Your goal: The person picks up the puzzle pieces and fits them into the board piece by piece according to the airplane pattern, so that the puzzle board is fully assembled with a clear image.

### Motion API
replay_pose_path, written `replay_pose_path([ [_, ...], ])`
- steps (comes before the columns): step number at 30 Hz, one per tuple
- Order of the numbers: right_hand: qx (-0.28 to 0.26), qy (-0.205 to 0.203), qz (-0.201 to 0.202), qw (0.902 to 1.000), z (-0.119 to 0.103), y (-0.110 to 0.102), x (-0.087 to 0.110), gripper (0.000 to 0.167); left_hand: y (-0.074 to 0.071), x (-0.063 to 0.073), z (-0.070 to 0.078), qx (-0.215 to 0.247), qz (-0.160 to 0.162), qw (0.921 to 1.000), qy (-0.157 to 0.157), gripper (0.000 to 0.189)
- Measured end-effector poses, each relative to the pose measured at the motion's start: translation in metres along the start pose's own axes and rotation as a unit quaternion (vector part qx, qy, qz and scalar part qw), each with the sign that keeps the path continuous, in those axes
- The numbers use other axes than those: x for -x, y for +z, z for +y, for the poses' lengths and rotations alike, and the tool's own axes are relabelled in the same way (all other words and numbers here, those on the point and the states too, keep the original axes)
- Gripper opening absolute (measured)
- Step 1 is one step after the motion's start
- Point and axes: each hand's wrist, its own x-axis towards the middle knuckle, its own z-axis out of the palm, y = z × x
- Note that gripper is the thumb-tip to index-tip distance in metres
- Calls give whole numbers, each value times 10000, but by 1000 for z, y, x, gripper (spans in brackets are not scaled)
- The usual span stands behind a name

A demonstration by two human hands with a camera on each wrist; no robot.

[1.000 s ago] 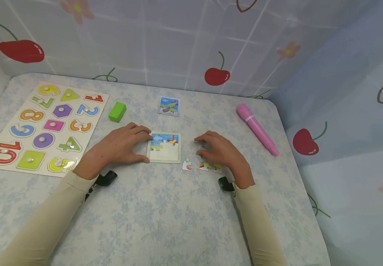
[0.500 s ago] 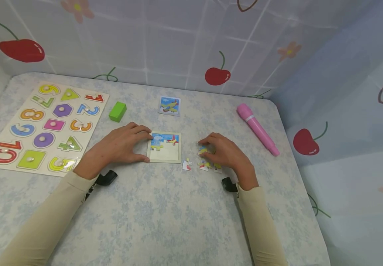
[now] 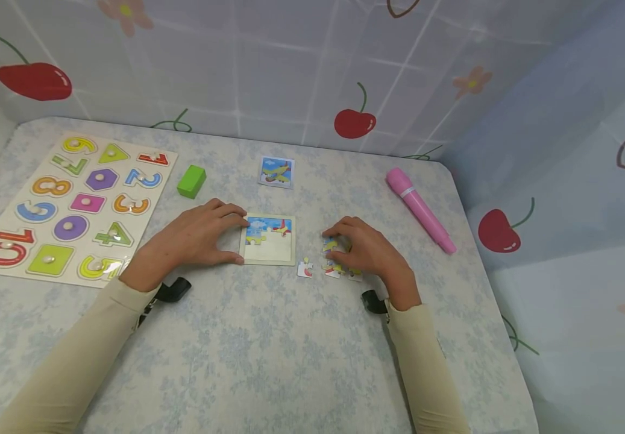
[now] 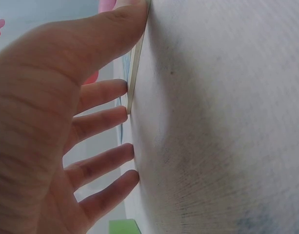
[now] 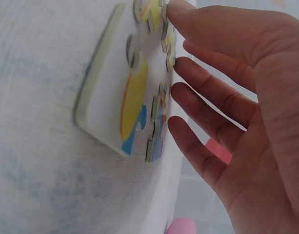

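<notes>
My left hand [image 3: 195, 238] rests on the table with thumb and index fingertips at the left edge of a small square jigsaw board [image 3: 269, 255]. Some pieces lie in its upper and left part, showing blue sky and a red airplane tail; the remaining area is bare. In the left wrist view the thumb [image 4: 112, 34] and spread fingers touch near the board's thin edge. On the other side, my right hand [image 3: 363, 244] lies over loose jigsaw pieces [image 3: 332, 269], thumb and fingertips around a blue-and-yellow piece [image 3: 329, 244]. A white corner piece [image 5: 103, 92] lies close in the right wrist view.
Another loose piece [image 3: 304, 268] lies right of the board. Behind is an airplane picture card [image 3: 276, 172]. A green block [image 3: 191, 182] and a number-and-shape peg board [image 3: 87, 203] are to the left; a pink toy microphone [image 3: 420, 211] is at the right. A cherry-print curtain [image 3: 290, 72] closes the back.
My right hand has shifted slightly right and toward me over the loose pieces, uncovering more of the blue-and-yellow one. The left hand and the board have stayed put.
</notes>
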Motion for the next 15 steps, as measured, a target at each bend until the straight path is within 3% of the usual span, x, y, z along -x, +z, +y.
replay_pose_path([
  [15, 65, -174, 82, 9998, 3, 0, 0, 42, 0, 0, 0, 17, 24, 10000, 29, 78],
])
